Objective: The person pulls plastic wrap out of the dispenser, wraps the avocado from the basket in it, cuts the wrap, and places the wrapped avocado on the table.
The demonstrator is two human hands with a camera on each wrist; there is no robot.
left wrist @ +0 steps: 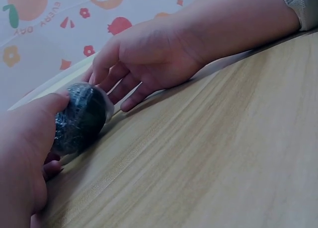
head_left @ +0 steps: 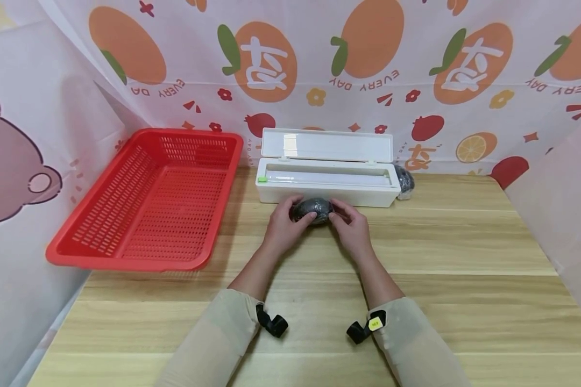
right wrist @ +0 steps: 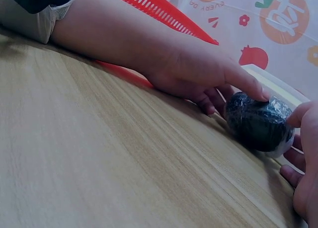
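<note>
A dark, oval avocado (head_left: 314, 210) wrapped in clear cling film lies on the table in front of the white cling film dispenser (head_left: 326, 196). My left hand (head_left: 284, 226) holds its left end, with the thumb on top and the fingers curled behind. At the other end, my right hand (head_left: 352, 228) grips it between thumb and fingers. In the left wrist view the film on the avocado (left wrist: 82, 118) looks crinkled and shiny. The right wrist view shows the avocado (right wrist: 259, 122) between both hands, loose film bunched at its end.
The dispenser's lid (head_left: 326, 145) stands open against the patterned cloth backdrop. A second film-wrapped dark item (head_left: 405, 181) sits at the dispenser's right end, partly hidden. On the left is a red perforated basket (head_left: 174, 209) with nothing in it. Wooden tabletop (head_left: 465, 242) extends to the right.
</note>
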